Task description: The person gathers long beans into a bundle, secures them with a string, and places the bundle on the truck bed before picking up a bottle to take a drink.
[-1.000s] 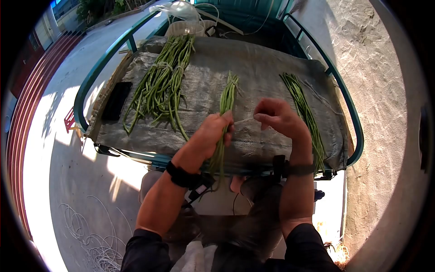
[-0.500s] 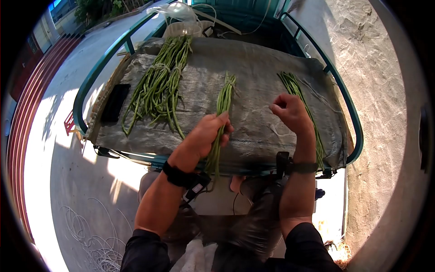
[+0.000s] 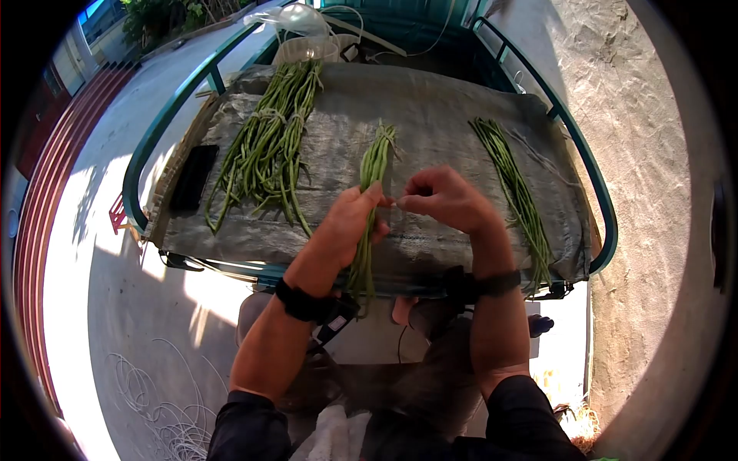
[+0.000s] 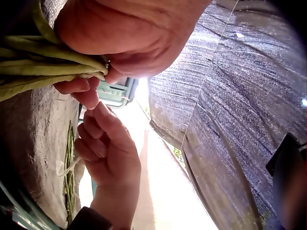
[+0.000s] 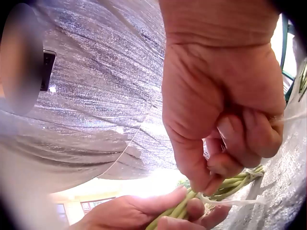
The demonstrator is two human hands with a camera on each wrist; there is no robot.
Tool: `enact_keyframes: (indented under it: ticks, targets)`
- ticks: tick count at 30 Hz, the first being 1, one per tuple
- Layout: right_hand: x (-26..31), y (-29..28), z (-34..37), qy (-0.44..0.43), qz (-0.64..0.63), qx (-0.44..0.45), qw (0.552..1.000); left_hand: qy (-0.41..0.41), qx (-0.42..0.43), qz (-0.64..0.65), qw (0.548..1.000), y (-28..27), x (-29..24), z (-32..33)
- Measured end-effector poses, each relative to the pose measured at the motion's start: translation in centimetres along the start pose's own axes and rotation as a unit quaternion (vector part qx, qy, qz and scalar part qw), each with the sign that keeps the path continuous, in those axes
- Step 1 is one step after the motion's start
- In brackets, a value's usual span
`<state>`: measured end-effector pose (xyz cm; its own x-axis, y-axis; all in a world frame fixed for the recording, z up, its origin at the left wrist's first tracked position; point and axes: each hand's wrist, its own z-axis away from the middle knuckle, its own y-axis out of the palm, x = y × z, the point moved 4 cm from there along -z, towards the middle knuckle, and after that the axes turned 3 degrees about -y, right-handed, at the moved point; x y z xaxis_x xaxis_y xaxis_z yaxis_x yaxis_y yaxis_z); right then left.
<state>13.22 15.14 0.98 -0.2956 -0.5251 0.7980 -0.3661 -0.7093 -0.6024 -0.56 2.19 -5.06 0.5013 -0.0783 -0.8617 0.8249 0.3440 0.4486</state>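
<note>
The left hand (image 3: 350, 224) grips a slim bundle of long green beans (image 3: 374, 160) around its middle, thumb on top. A pale tie circles the bundle near its far end. Close beside the left fingers, the right hand (image 3: 450, 201) pinches a thin white string between thumb and forefinger. In the right wrist view the string (image 5: 240, 202) runs by the beans at the right fingertips (image 5: 201, 186), and the other right fingers are curled. The left wrist view has the right hand (image 4: 112, 148) meeting the left fingertips.
A larger tied pile of beans (image 3: 265, 146) lies on the left of the grey cloth (image 3: 430, 100), near a dark phone (image 3: 194, 178). Another bean bundle (image 3: 515, 184) lies on the right, with loose string beside it. Green rails (image 3: 588, 180) border the cloth; a white bucket (image 3: 307, 50) stands behind.
The right hand moved away to the right, then came back left to the left hand's fingers. The left hand keeps its grip on the bundle, shifted slightly left in the head view.
</note>
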Motion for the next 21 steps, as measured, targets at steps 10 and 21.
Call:
enact_keyframes:
  ticks: [10, 21]
  targets:
    - [0.1, 1.3, -0.6, 0.003, -0.094, -0.016, 0.995, -0.020, 0.041, 0.008, 0.999, 0.3, -0.3, 0.2]
    - [-0.9, 0.6, -1.0, 0.037, -0.232, -0.033, 0.971, -0.046, 0.048, -0.018, 0.998, 0.0, 0.4, -0.3]
